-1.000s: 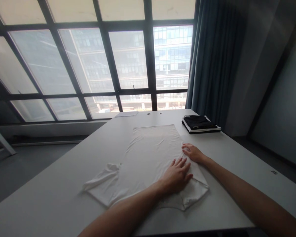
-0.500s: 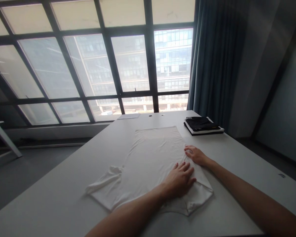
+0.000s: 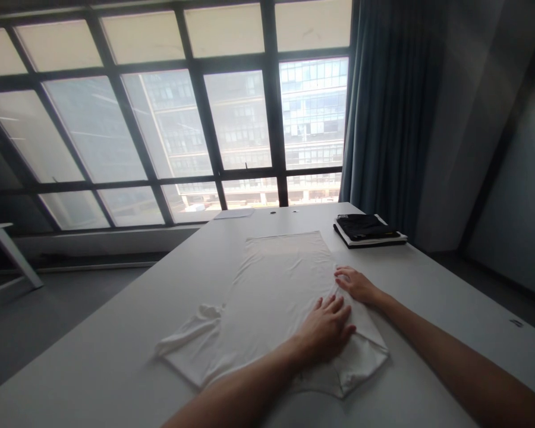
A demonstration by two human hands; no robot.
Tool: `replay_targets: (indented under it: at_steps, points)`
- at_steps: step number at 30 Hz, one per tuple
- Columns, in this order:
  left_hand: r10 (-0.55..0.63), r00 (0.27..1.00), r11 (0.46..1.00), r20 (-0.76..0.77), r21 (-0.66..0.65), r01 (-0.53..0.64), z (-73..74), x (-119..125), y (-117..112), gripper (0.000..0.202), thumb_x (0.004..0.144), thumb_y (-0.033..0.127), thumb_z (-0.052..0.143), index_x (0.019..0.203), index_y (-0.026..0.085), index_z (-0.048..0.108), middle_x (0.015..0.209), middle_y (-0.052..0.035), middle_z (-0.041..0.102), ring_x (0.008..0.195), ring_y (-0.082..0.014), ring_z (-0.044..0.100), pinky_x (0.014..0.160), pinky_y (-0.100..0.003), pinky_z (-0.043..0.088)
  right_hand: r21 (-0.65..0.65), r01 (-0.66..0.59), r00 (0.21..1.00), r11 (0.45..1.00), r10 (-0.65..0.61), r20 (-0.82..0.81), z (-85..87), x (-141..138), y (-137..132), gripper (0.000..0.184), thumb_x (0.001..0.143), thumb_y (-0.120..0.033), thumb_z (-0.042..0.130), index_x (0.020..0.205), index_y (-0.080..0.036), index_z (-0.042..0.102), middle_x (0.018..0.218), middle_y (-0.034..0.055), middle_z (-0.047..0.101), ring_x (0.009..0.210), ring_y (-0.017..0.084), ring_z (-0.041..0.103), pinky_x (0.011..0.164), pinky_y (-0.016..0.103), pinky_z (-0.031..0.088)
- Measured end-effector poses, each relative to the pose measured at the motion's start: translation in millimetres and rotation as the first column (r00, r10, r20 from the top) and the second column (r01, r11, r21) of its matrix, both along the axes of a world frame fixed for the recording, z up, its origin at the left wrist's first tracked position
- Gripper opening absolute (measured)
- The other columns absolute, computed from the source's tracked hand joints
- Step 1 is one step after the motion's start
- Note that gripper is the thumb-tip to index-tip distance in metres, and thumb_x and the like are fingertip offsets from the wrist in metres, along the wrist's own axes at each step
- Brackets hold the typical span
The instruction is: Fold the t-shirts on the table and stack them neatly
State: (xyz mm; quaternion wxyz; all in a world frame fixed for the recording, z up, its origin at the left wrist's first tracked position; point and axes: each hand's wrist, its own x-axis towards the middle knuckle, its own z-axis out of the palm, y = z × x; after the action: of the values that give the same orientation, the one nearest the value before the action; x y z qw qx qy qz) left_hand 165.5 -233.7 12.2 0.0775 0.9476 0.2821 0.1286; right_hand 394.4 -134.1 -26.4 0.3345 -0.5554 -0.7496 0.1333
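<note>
A white T-shirt point(image 3: 274, 285) lies spread on the white table, its hem toward the window and its neck toward me. My left hand point(image 3: 325, 327) rests palm down on the shirt's upper right part, fingers spread. Just beyond it, my right hand point(image 3: 356, 284) is at the shirt's right side edge near the sleeve, its bent fingertips closed on the fabric there. The right sleeve point(image 3: 368, 351) lies creased below my hands. The left sleeve point(image 3: 191, 342) is bunched and wrinkled. My left forearm covers part of the neck area.
Folded dark and white clothes point(image 3: 368, 229) are stacked at the table's right edge. A flat white sheet point(image 3: 235, 213) lies at the far left corner of the table point(image 3: 160, 309). Beyond are windows and a blue curtain point(image 3: 386, 119); another white table point(image 3: 9, 244) stands at left.
The view has tilted up slightly, so everything sits a little lower. Both hands keep their places on the T-shirt, with almost no visible movement.
</note>
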Motion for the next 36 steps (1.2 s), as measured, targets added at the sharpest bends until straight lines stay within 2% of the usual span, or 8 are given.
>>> replay_targets:
  at_steps: [3, 8, 14, 19, 24, 31, 36]
  points:
    - [0.013, 1.0, 1.0, 0.021, 0.007, -0.013, -0.9, 0, 1, 0.049, 0.105, 0.047, 0.038, 0.146, 0.022, 0.043, 0.159, -0.0146, 0.039, 0.15, -0.0352, 0.033, 0.121, -0.059, 0.029, -0.001, -0.004, 1.0, 1.0, 0.004, 0.015, 0.4, 0, 0, 0.026, 0.089, -0.032, 0.063, 0.11, -0.021, 0.074, 0.135, 0.0127, 0.066, 0.128, 0.027, 0.06, 0.114, 0.041, 0.042]
    - [0.01, 1.0, 1.0, 0.025, -0.007, -0.01, -4.0, -1, 3, 0.043, 0.105, 0.046, 0.04, 0.141, 0.024, 0.047, 0.153, -0.012, 0.047, 0.146, -0.0336, 0.038, 0.12, -0.058, 0.032, 0.004, 0.001, 0.999, 1.0, -0.001, 0.038, -0.7, -1, 1, 0.029, 0.09, -0.033, 0.06, 0.112, -0.02, 0.074, 0.137, 0.014, 0.065, 0.128, 0.027, 0.06, 0.114, 0.04, 0.041]
    - [0.014, 1.0, 1.0, 0.005, -0.006, -0.014, -4.3, -2, 3, 0.045, 0.104, 0.045, 0.042, 0.144, 0.024, 0.044, 0.154, -0.0123, 0.046, 0.148, -0.0332, 0.035, 0.12, -0.057, 0.031, -0.018, 0.003, 0.999, 1.0, -0.002, 0.035, 0.6, -1, 0, 0.029, 0.089, -0.033, 0.062, 0.112, -0.019, 0.073, 0.139, 0.0144, 0.064, 0.129, 0.027, 0.059, 0.114, 0.041, 0.041]
    - [0.031, 1.0, 0.999, 0.004, -0.019, -0.031, -6.7, -1, 3, 0.051, 0.104, 0.046, 0.041, 0.15, 0.022, 0.04, 0.162, -0.0152, 0.036, 0.152, -0.036, 0.029, 0.121, -0.058, 0.029, -0.013, 0.005, 1.0, 1.0, -0.005, 0.02, 1.9, -2, -1, 0.028, 0.089, -0.033, 0.062, 0.111, -0.02, 0.073, 0.138, 0.014, 0.064, 0.129, 0.028, 0.059, 0.113, 0.041, 0.041]
    - [0.018, 1.0, 1.0, 0.011, -0.019, -0.018, -10.8, -1, 5, 0.052, 0.104, 0.047, 0.041, 0.15, 0.023, 0.04, 0.16, -0.0134, 0.039, 0.151, -0.0348, 0.031, 0.122, -0.058, 0.028, -0.013, 0.004, 1.0, 1.0, -0.004, 0.02, -1.0, 0, 1, 0.029, 0.09, -0.035, 0.062, 0.112, -0.02, 0.073, 0.138, 0.014, 0.064, 0.129, 0.027, 0.059, 0.114, 0.04, 0.04]
    - [0.038, 0.999, 0.999, 0.013, -0.001, -0.038, -12.5, 1, 6, 0.057, 0.104, 0.051, 0.039, 0.153, 0.022, 0.038, 0.164, -0.0152, 0.032, 0.153, -0.0366, 0.027, 0.122, -0.06, 0.027, -0.016, 0.001, 1.0, 1.0, -0.001, 0.029, -3.4, 2, 3, 0.029, 0.088, -0.031, 0.063, 0.113, -0.019, 0.074, 0.136, 0.0137, 0.065, 0.129, 0.026, 0.059, 0.114, 0.04, 0.04]
    - [0.018, 1.0, 0.999, 0.018, 0.036, -0.019, -10.2, 3, 4, 0.05, 0.105, 0.048, 0.039, 0.147, 0.022, 0.045, 0.16, -0.0144, 0.039, 0.151, -0.0346, 0.031, 0.122, -0.06, 0.026, -0.004, 0.007, 0.997, 1.0, -0.007, 0.071, 0.8, 1, 1, 0.028, 0.09, -0.03, 0.062, 0.113, -0.019, 0.073, 0.137, 0.0146, 0.065, 0.129, 0.027, 0.059, 0.114, 0.039, 0.04]
